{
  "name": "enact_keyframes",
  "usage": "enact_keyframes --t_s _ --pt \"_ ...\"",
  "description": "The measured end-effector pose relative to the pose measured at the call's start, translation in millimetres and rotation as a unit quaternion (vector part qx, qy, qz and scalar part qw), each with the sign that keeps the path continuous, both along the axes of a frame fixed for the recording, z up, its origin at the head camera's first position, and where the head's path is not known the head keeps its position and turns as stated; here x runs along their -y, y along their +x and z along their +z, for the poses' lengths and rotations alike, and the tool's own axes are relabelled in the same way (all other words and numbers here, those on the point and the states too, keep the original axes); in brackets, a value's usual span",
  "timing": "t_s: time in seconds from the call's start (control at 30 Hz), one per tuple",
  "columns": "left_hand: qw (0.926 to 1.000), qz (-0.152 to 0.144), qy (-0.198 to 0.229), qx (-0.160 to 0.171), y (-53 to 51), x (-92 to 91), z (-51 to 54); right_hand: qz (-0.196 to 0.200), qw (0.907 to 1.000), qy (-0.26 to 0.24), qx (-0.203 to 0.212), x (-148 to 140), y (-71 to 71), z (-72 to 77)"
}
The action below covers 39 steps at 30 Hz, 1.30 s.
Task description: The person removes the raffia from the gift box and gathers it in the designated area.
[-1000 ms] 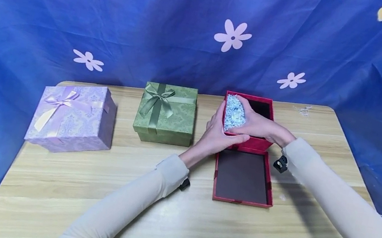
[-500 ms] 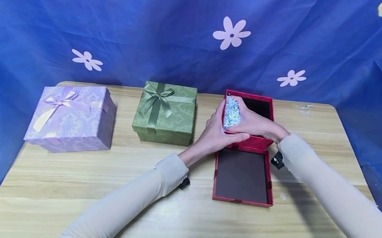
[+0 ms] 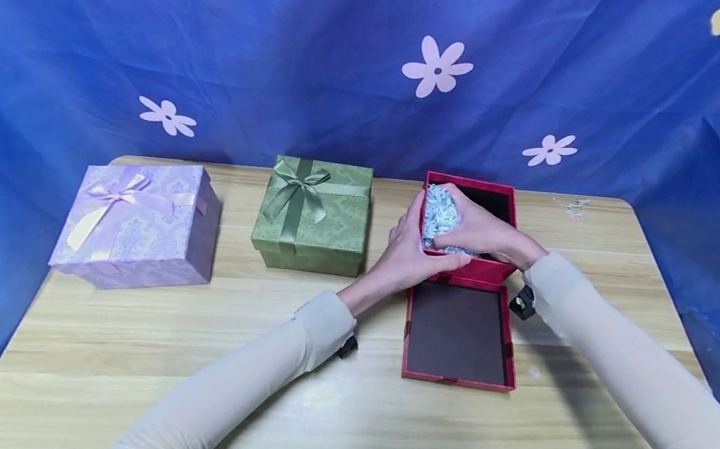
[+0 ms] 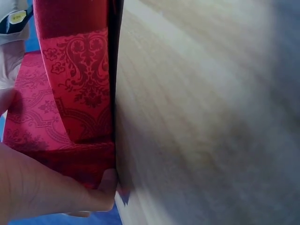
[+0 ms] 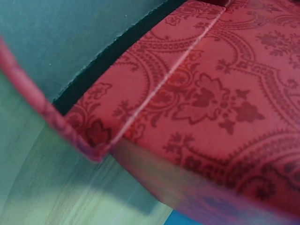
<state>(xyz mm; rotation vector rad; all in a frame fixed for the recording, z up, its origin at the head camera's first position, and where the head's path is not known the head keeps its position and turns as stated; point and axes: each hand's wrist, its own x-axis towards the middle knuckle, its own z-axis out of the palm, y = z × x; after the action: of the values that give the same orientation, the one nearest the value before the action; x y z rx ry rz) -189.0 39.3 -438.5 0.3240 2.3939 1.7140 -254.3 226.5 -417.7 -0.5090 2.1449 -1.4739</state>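
Note:
A red patterned box (image 3: 481, 269) stands at the table's back right, its top uncovered. Its dark-lined red lid (image 3: 459, 332) lies inside up against the front. My left hand (image 3: 408, 256) holds the box's left side, thumb at the front rim; in the left wrist view the hand (image 4: 42, 192) lies along the red wall. Pale blue shredded paper (image 3: 439, 210) fills the box's left part. My right hand (image 3: 479, 229) reaches inside and holds this paper between thumb and fingers; some fingers are hidden. The right wrist view shows only box (image 5: 206, 103) and lid (image 5: 89, 42).
A green gift box (image 3: 329, 235) with a bow stands left of the red box. Farther left is a lilac gift box (image 3: 143, 236). Loose paper shreds (image 3: 576, 207) lie near the table's (image 3: 314, 415) back right edge. A blue flowered cloth (image 3: 335, 30) hangs behind.
My right hand has shifted slightly left inside the box. Its thumb now lies over the shredded paper, with some paper showing below it at the front rim. The left hand keeps its place.

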Motion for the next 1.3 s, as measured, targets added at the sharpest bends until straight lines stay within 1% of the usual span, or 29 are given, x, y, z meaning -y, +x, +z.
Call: enact_keyframes --t_s 0.17,0.33,0.43,0.67,0.83,0.93,1.03,1.13,1.17,1.2,1.3 --pt "1.0 0.007 -0.005 -0.001 1.0 -2.6 -0.6 -0.003 0.9999 -0.005 -0.011 -4 0.7 0.7" --pt "0.9996 0.017 -0.019 0.006 3.4 -6.1 -1.4 -0.002 0.9998 0.008 -0.02 -6 1.1 4.6" --pt "0.9996 0.02 -0.018 0.012 3.2 -7.2 -1.6 -0.006 0.9995 0.019 -0.024 -8 1.6 8.4" --pt "0.9999 0.01 -0.001 0.011 1.6 -3.5 -0.1 -0.008 0.9989 0.032 -0.033 -11 3.6 18.0" --pt "0.9999 0.005 -0.006 0.009 2.9 -1.6 0.9 -0.027 0.9982 0.034 -0.04 -13 5.6 25.4" --pt "0.9999 0.006 -0.009 0.011 4.0 -0.7 1.0 -0.034 0.9982 0.029 -0.041 -14 7.7 31.1" --pt "0.9999 0.007 -0.009 0.006 4.7 -0.1 0.8 -0.04 0.9979 0.024 -0.045 -14 7.7 35.1" --pt "0.9999 0.005 -0.007 0.004 3.6 0.0 1.0 -0.051 0.9975 0.015 -0.046 -16 7.0 39.4" --pt "1.0 0.007 -0.005 0.0 1.6 -0.8 -3.7 -0.055 0.9973 0.01 -0.047 -17 6.7 41.4" --pt "0.9999 0.01 -0.001 -0.004 -3.3 -2.3 -12.9 -0.059 0.9972 0.004 -0.046 -18 7.3 44.3" --pt "0.9999 0.006 0.009 -0.009 -4.0 -2.1 -12.0 -0.074 0.9962 -0.003 -0.047 -23 7.6 53.8"
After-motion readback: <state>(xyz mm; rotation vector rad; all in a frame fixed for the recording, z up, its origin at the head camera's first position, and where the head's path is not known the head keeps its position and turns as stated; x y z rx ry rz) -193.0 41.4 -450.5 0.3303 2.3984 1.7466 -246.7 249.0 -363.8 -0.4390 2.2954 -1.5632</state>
